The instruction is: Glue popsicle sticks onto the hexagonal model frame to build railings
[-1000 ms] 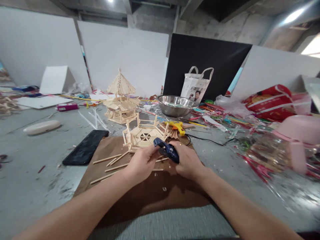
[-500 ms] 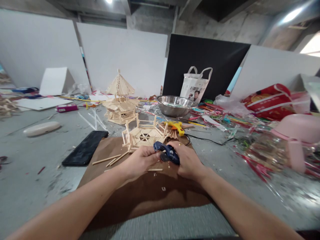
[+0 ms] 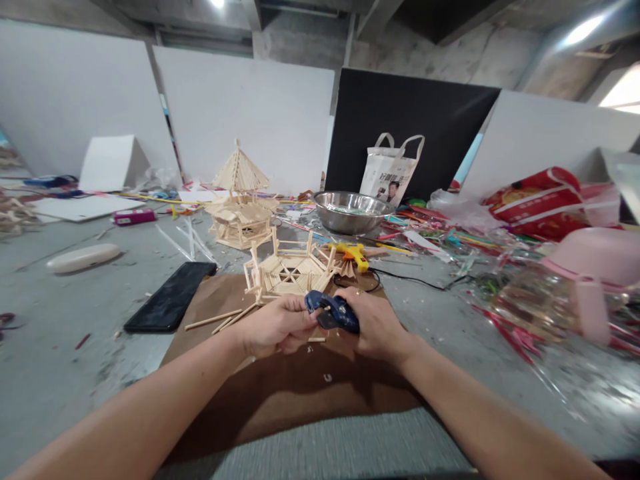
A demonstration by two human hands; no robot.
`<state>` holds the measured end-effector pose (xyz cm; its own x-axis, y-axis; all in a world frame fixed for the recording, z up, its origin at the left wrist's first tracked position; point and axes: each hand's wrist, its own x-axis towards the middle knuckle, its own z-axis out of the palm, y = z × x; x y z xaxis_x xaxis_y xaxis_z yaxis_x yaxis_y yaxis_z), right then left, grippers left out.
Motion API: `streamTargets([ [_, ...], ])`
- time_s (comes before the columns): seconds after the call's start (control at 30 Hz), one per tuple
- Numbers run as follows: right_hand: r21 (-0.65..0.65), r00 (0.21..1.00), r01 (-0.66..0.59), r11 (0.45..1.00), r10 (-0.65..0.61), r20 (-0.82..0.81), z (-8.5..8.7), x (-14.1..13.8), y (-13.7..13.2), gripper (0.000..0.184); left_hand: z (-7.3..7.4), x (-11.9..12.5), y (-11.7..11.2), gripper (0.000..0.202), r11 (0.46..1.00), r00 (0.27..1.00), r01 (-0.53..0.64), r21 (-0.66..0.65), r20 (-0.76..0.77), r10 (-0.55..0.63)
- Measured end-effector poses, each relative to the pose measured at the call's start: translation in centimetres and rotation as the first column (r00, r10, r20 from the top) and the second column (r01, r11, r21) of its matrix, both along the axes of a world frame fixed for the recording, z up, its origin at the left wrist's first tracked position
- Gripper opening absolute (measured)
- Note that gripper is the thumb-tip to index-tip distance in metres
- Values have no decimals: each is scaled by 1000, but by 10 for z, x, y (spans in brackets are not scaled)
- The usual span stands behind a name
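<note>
My right hand (image 3: 377, 323) is closed around a dark blue hand cutter (image 3: 337, 312), whose jaws point left. My left hand (image 3: 280, 325) is pinched at those jaws on a thin wooden stick; only a short pale end shows between the blades, and the rest is hidden by the fingers. Just beyond both hands stands a six-sided frame of wooden sticks (image 3: 290, 273) with a slatted floor and upright posts. Several loose sticks (image 3: 213, 319) lie left of my left hand on a brown sheet (image 3: 300, 400). Small pale scraps are scattered on the sheet under my hands.
A yellow glue gun (image 3: 356, 255) with a black cord lies behind the frame. Farther back stand a stick pavilion (image 3: 240, 193) and a steel bowl (image 3: 350, 212). A black phone (image 3: 170, 297) lies left; a pink-lidded jug (image 3: 585, 287) and craft scraps are at right.
Both hands have sunk slightly with the cutter, and it is tilted a little differently. My left fingers have curled closer together below the jaws. The other things have stayed in place.
</note>
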<state>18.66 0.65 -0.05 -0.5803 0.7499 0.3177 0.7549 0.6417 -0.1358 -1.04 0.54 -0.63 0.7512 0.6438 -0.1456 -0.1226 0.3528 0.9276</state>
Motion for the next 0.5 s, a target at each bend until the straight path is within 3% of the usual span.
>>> streamTargets([
  [0.2, -20, 1000, -2, 1000, 2, -23, 1, -1, -2, 34, 0, 0, 0, 22, 1000, 1000, 3, 10, 13, -3],
  [0.37, -32, 999, 20, 999, -21, -43, 0, -1, -2, 33, 1, 2, -1, 27, 995, 996, -90, 51, -6, 90],
  [0.5, -64, 995, 93, 994, -95, -34, 0, -2, -2, 30, 5, 5, -1, 36, 971, 984, -171, 166, -29, 178],
])
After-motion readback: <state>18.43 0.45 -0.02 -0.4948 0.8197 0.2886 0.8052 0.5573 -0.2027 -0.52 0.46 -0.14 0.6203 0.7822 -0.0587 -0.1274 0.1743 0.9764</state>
